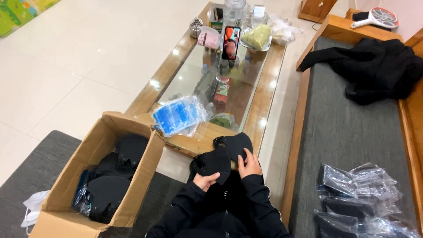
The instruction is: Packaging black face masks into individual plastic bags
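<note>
Gripping black masks (227, 154) w/ both hands, left hand (205, 180) & right hand (250, 165), over glass-top table (260, 94), tiled floor (66, 66).

Cardboard box (145, 165) of black items left of the counter (264, 94) | blue packet (178, 115) on near end | phone (231, 42) upright at far end | black jacket (374, 68) on grey sofa (348, 128) | clear wrapped packs (363, 200) lower right

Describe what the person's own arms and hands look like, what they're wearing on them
Both arms are covered by long black fabric sleeves that end at the wrists, and the cloth bunches in soft folds along the forearms. The left hand and the right hand are bare, with no gloves. No rings, watch or bracelets can be made out at this size. The sleeves seem to belong to the same dark top visible at the bottom of the view.
</note>
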